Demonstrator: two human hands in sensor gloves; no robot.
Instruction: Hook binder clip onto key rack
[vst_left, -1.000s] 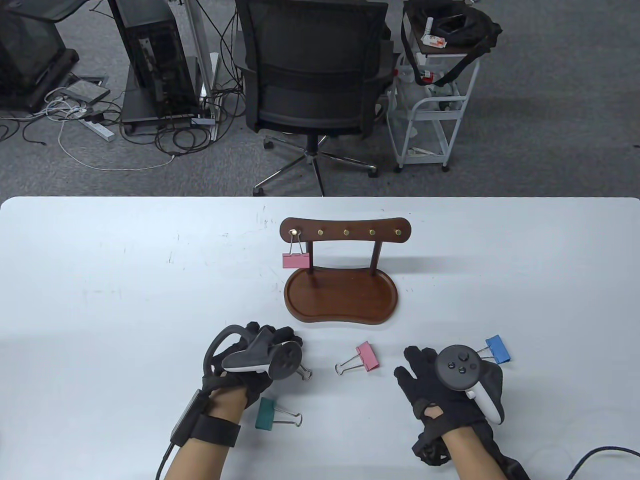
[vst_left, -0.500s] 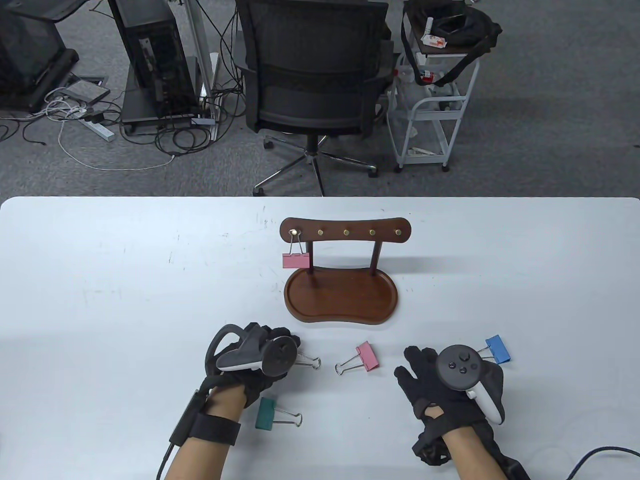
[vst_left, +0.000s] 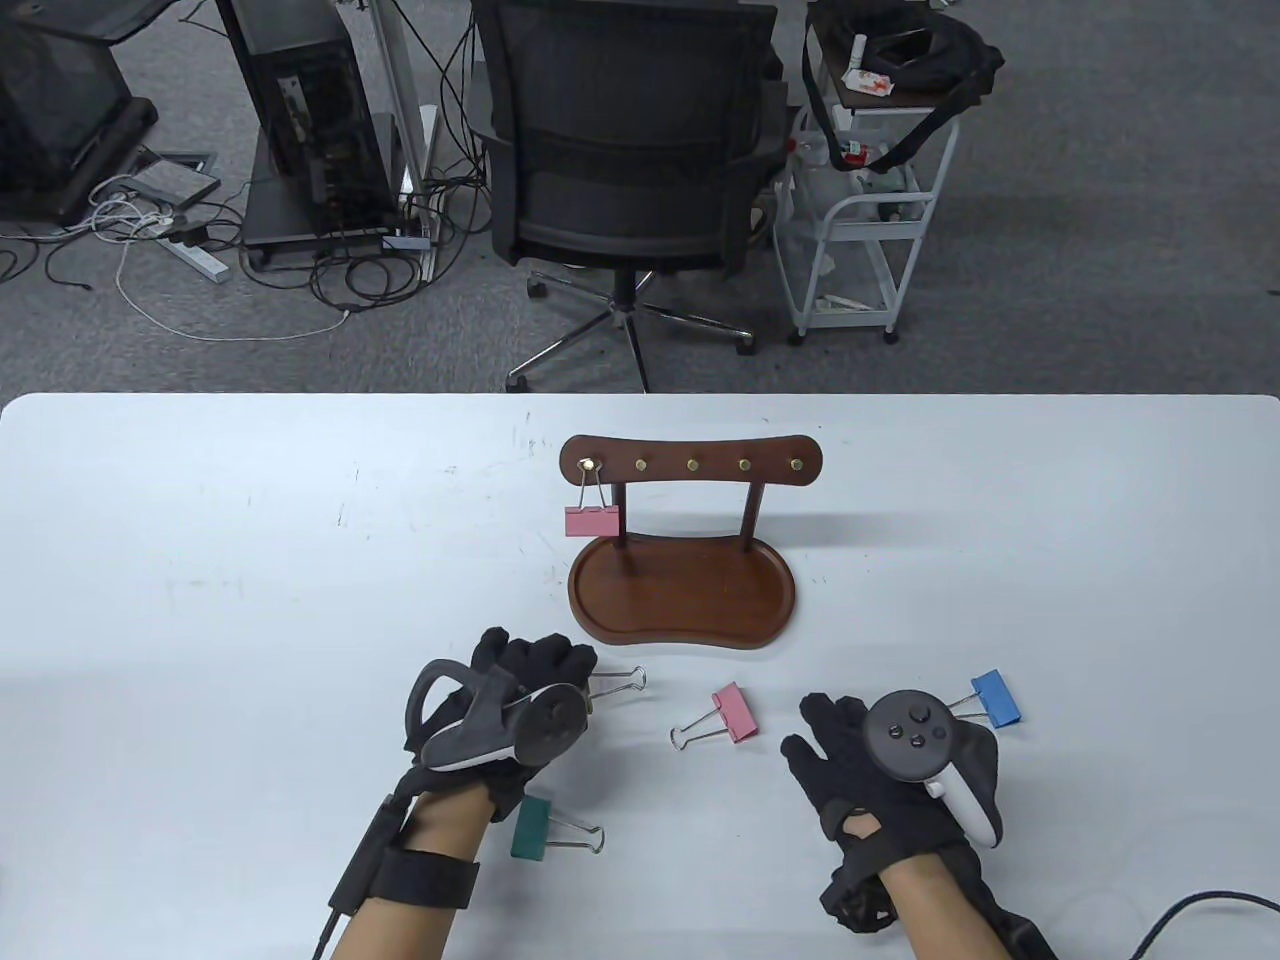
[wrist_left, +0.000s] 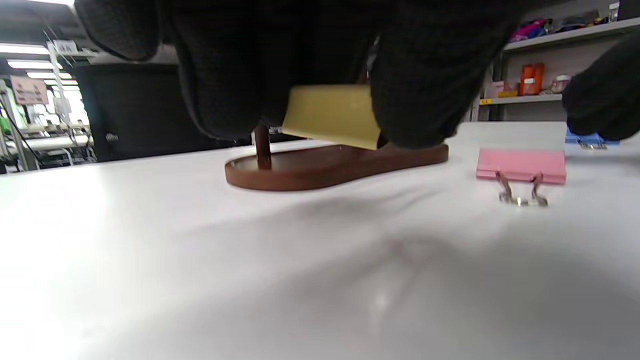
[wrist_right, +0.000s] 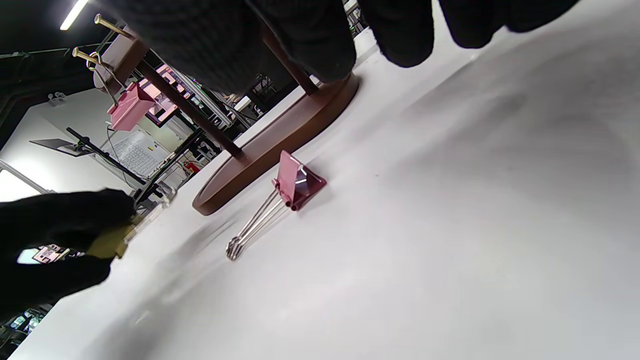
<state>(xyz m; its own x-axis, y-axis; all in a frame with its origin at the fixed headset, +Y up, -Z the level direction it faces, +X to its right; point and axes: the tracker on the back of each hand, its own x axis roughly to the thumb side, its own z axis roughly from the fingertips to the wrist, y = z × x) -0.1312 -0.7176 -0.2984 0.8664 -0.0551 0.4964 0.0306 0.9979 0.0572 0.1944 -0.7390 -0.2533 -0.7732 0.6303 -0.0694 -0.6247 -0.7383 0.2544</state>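
The wooden key rack (vst_left: 690, 466) stands mid-table on its kidney-shaped base (vst_left: 682, 600). A pink binder clip (vst_left: 593, 520) hangs from its leftmost peg. My left hand (vst_left: 530, 680) pinches a yellow binder clip (wrist_left: 330, 116) a little above the table, its wire handles (vst_left: 618, 684) pointing right. The clip also shows in the right wrist view (wrist_right: 107, 245). My right hand (vst_left: 850, 760) rests flat on the table, fingers spread, holding nothing. A loose pink clip (vst_left: 728, 714) lies between the hands.
A green clip (vst_left: 532, 828) lies by my left wrist. A blue clip (vst_left: 996, 697) lies just right of my right hand. An office chair (vst_left: 630, 150) and a white cart (vst_left: 870, 200) stand beyond the table's far edge.
My left hand has lifted the yellow clip off the table and moved it up and toward the rack. My right hand has barely shifted.
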